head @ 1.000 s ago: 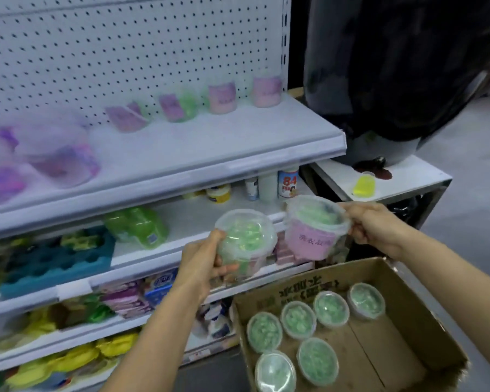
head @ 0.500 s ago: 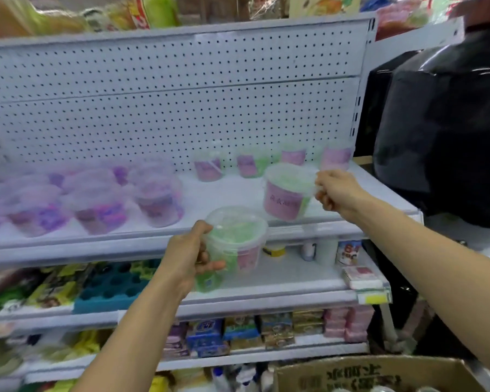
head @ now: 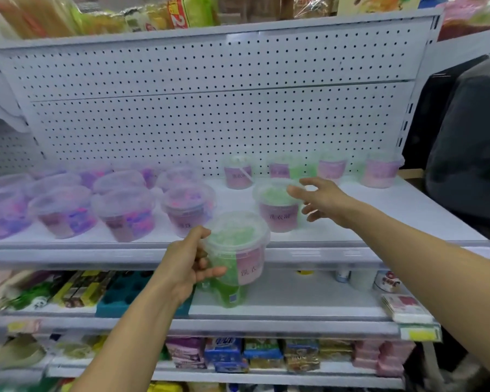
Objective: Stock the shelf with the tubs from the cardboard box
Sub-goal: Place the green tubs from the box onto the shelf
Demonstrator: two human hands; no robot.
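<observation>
My left hand (head: 188, 261) grips a clear lidded tub (head: 238, 250) with green contents and a pink label, held just in front of the white shelf's front edge (head: 337, 251). A second tub of the same kind (head: 279, 206) stands upright on the shelf. My right hand (head: 320, 198) hovers beside its right side with fingers spread, holding nothing. Several more green-and-pink tubs (head: 333, 168) stand in a row against the pegboard. The cardboard box is out of view.
Several clear tubs with purple contents (head: 125, 210) fill the shelf's left half. Bare shelf surface (head: 393, 210) lies to the right. A large black wrapped object (head: 470, 154) stands right of the shelving. Lower shelves (head: 266, 315) hold packaged goods.
My right hand set its tub down on the shelf and let go, fingers now spread. My left hand raised its tub toward the shelf edge. The view tilted up, losing the cardboard box.
</observation>
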